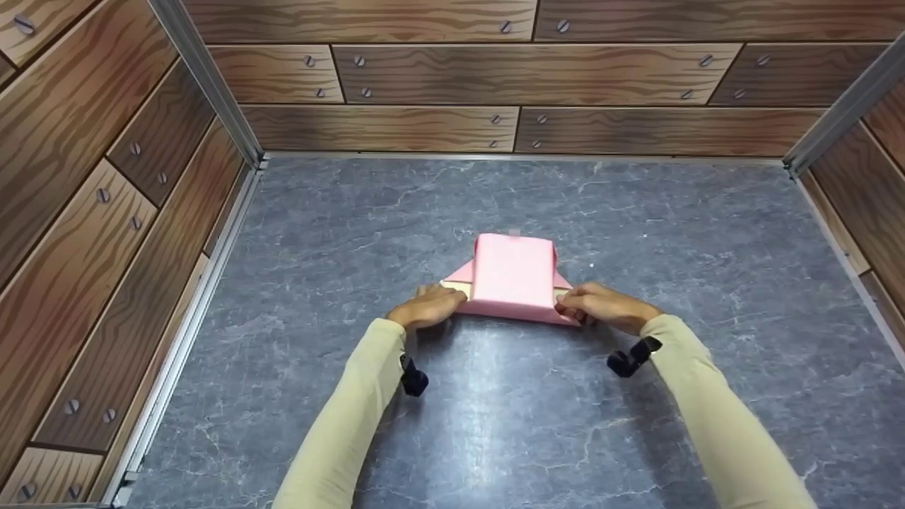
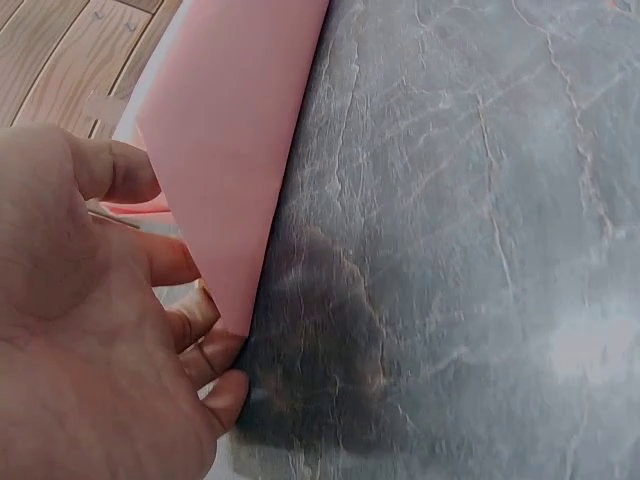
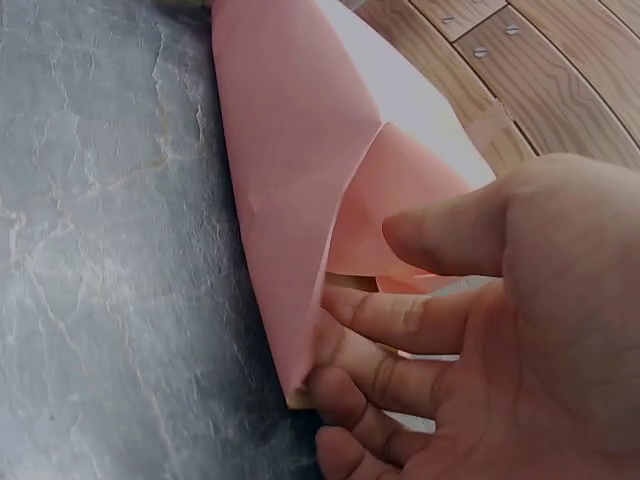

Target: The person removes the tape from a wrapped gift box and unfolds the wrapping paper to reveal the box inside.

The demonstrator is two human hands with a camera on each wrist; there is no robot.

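A box-shaped parcel in pink wrapping paper [image 1: 514,268] lies on the grey marbled tabletop, its paper spreading into pointed flaps at both ends. Pale yellow shows inside these flaps. At the left end, my left hand [image 1: 430,305] touches the paper's edge with loosely bent fingers [image 2: 175,262]. My right hand [image 1: 606,305] is at the other end, its fingers [image 3: 400,322] reaching into the fold of the pink flap [image 3: 285,230]. The right thumb stands apart from the fingers. What the paper encloses is hidden.
A small translucent strip [image 1: 514,232] sticks up at the parcel's far edge. Wood-patterned walls [image 1: 537,74] with metal edging enclose the tabletop [image 1: 353,212] at the back and both sides. Each wrist carries a small black camera [image 1: 413,376].
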